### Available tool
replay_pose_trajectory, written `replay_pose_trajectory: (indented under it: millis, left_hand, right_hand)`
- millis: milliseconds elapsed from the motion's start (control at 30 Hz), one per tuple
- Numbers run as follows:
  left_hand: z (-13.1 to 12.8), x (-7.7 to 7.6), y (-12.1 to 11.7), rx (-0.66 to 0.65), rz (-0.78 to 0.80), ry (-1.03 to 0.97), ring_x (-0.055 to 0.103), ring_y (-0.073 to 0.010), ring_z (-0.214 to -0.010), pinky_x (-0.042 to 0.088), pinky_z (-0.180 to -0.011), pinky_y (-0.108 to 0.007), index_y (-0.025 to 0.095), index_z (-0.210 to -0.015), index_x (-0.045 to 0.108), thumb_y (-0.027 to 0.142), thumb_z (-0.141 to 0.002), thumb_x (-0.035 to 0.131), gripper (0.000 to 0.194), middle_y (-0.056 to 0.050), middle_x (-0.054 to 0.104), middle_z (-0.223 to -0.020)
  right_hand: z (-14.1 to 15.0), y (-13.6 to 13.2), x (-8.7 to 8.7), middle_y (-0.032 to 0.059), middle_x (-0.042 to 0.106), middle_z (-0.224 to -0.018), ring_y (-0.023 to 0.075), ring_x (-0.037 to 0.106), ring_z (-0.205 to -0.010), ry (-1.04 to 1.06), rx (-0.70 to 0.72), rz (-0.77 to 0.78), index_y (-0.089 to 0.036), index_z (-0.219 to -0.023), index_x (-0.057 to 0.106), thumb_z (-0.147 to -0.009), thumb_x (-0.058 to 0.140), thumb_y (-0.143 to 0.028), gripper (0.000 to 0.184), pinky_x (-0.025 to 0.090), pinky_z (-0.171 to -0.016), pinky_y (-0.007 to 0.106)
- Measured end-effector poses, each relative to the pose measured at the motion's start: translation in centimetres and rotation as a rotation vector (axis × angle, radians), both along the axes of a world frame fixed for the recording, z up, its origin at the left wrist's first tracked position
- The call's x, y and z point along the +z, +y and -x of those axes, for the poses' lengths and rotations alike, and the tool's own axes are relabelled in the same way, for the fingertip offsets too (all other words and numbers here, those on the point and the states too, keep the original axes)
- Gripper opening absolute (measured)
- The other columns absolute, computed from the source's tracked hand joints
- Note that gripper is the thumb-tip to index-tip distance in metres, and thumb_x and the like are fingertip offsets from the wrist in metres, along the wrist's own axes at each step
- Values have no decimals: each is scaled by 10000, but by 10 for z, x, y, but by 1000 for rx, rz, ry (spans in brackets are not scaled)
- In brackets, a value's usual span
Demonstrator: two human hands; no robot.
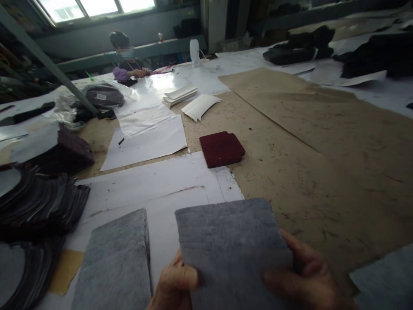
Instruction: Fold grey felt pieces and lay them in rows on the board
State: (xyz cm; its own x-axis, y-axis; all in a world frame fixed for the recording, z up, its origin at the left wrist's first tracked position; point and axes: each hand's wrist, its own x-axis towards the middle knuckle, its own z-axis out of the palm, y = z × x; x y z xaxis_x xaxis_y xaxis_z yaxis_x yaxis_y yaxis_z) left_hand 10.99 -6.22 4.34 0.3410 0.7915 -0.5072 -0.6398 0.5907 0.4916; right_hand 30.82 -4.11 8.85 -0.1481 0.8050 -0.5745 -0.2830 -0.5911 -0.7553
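Note:
Both of my hands hold a stack of grey felt pieces [230,241] near the bottom middle of the view. My left hand [174,286] grips its lower left corner with the thumb on top. My right hand [306,277] wraps the lower right edge, fingers curled round it. A second stack of grey felt [116,262] lies on the table just to the left. Beyond them, a dark red felt stack [221,148] rests on the brown board.
Dark cut pieces [38,202] are piled at the left edge. White paper sheets [145,142] and curved white cards [200,106] lie further back. Another person [124,54] works at the table's far end. Dark fabric heaps [300,47] sit at the back right.

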Motion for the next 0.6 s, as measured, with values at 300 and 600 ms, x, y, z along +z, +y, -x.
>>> replay_pose_trajectory:
  millis: [300, 600]
  left_hand:
    - [-17, 8, 8, 113, -49, 556, 636, -225, -684, 498, -660, -318, 134, -868, 682, 326, -670, 673, 275, -56, 700, -740]
    - [-19, 7, 17, 148, -132, 586, 612, -204, -683, 488, -637, -283, 146, -774, 697, 242, -577, 714, 220, -54, 695, -733]
  right_hand:
    - [2, -2, -16, 44, 706, -801, 248, 663, -698, -207, -53, 12, -196, -1047, 599, -649, 644, -400, 450, 543, -615, 350]
    - [0, -16, -31, -41, 693, -880, 165, 634, -825, -743, -158, -813, -328, -839, 688, -675, 628, -151, 249, 490, -784, 253]
